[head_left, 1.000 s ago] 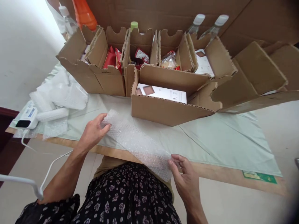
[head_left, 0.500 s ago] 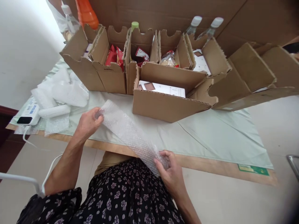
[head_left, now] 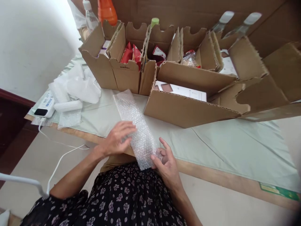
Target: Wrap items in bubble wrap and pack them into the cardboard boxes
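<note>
A long strip of clear bubble wrap point(head_left: 138, 125) lies slantwise across the table's front edge, its far end on the pale green cloth. My right hand point(head_left: 166, 160) pinches its near right edge between thumb and fingers, the index finger stretched out. Over the strip's left side, my left hand point(head_left: 119, 136) has its fingers apart and grips nothing; whether its fingertips touch the plastic I cannot tell. Just behind the strip stands a cardboard bin point(head_left: 188, 111) with a white box point(head_left: 182, 91) in it.
Several cardboard bins point(head_left: 128, 75) line the back, holding red packets point(head_left: 128, 53) and boxes. Left are crumpled bubble wrap pieces point(head_left: 77, 86) and a white device point(head_left: 45, 106) with a cable point(head_left: 57, 163). Bottles point(head_left: 244, 25) and an orange container point(head_left: 107, 12) stand behind.
My left hand has let go of the strip's far end and come nearer to my right hand. That end now rests on the cloth. The view has shifted, so the bins appear farther right.
</note>
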The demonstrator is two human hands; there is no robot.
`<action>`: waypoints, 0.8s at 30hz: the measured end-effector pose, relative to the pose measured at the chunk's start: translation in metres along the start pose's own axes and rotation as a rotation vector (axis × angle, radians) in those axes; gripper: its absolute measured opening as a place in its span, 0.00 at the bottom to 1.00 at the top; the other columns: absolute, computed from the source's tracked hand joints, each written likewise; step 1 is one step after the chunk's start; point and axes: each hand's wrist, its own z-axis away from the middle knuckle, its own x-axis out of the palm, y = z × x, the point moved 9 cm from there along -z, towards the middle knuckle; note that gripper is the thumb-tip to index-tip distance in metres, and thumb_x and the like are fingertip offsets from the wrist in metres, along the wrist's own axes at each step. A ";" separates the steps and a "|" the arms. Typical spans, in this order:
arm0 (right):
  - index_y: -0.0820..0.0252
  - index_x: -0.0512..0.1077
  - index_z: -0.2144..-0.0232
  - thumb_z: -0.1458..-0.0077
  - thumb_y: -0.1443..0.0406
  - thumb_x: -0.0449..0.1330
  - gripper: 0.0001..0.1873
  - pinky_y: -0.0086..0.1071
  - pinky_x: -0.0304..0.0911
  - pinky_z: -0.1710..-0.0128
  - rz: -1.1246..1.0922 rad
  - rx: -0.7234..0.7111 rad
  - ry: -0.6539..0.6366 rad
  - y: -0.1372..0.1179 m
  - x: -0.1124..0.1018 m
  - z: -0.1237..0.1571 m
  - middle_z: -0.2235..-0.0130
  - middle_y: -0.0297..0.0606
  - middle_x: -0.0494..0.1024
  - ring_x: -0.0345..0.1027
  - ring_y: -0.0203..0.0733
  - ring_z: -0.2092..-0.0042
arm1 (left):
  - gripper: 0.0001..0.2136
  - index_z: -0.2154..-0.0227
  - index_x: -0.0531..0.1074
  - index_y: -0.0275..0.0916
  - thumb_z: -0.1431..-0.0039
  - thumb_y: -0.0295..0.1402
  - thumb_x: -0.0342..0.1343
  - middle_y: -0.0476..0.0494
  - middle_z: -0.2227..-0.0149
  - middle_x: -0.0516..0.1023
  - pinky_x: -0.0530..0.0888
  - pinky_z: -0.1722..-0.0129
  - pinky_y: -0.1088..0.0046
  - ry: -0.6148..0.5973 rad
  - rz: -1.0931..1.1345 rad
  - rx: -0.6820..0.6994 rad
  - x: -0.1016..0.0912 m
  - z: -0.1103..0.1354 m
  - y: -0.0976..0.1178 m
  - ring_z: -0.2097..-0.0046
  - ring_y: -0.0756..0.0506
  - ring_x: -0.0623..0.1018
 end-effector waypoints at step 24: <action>0.55 0.73 0.41 0.36 0.74 0.54 0.24 0.50 0.69 0.42 0.863 -0.875 -0.018 -0.084 0.047 -0.020 0.39 0.45 0.78 0.68 0.53 0.35 | 0.28 0.38 0.67 0.34 0.42 0.34 0.58 0.58 0.78 0.72 0.69 0.68 0.72 0.079 0.386 -0.895 0.033 0.043 -0.063 0.73 0.48 0.73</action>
